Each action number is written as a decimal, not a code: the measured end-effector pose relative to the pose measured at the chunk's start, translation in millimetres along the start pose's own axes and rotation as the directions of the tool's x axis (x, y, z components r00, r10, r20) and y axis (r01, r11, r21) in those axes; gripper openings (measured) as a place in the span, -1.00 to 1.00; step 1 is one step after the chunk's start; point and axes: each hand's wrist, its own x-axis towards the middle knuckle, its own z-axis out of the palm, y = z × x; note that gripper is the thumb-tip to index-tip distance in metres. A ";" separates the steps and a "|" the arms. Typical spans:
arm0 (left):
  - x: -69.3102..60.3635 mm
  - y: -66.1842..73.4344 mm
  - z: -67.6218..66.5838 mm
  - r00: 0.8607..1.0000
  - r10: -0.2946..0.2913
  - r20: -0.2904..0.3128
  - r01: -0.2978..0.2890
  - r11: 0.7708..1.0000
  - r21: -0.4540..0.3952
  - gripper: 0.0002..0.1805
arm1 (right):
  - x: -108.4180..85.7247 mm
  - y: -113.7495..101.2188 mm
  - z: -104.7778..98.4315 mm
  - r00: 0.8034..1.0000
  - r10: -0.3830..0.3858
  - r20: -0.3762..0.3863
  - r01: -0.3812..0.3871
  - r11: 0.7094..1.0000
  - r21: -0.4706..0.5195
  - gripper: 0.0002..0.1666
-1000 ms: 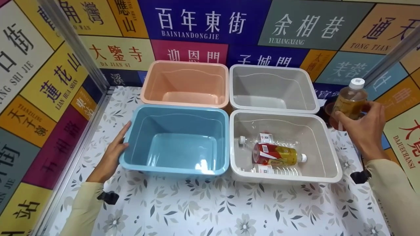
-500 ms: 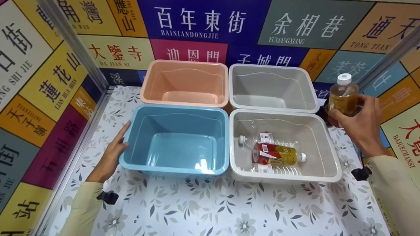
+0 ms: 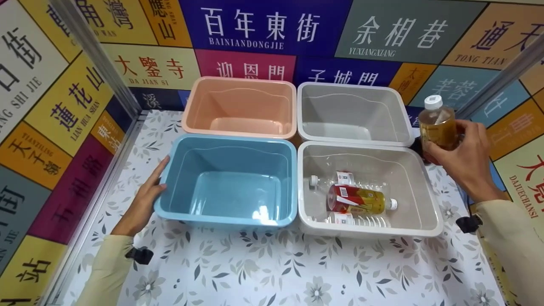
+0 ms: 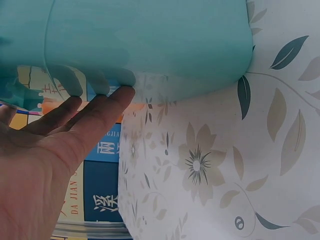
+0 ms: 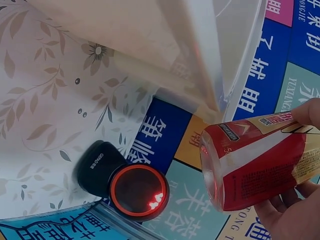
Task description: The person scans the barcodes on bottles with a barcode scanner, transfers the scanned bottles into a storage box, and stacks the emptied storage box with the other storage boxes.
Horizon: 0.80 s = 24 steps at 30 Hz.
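My right hand (image 3: 465, 159) grips an upright bottle (image 3: 437, 127) with a white cap, beyond the right rims of the two right-hand bins. In the right wrist view, the bottle's red label and clear base (image 5: 212, 170) face a black scanner with a red-lit ring (image 5: 139, 191). My left hand (image 3: 142, 197) rests its straight fingers against the left side of the blue bin (image 3: 163, 187); the left wrist view shows these fingertips (image 4: 127, 92) touching the bin's outer wall. Inside the front right bin (image 3: 369, 231), a red and yellow bottle (image 3: 357, 199) lies among clear bottles (image 3: 361, 221).
Behind the blue bin stands a pink bin (image 3: 242, 106), with a grey bin (image 3: 352, 114) to its right. The tabletop (image 3: 255, 272) has a floral pattern. Printed panels (image 3: 272, 29) rise behind and at both sides.
My right hand has moved the bottle leftward, toward the right edges of the bins. My left hand stays against the blue bin.
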 end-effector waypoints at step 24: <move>1.8 -2.7 0.6 0.999 0.005 -0.034 -0.004 0.999 0.034 -0.29 | 14.5 -19.3 8.1 0.992 -0.104 0.075 0.104 0.995 -0.002 -0.13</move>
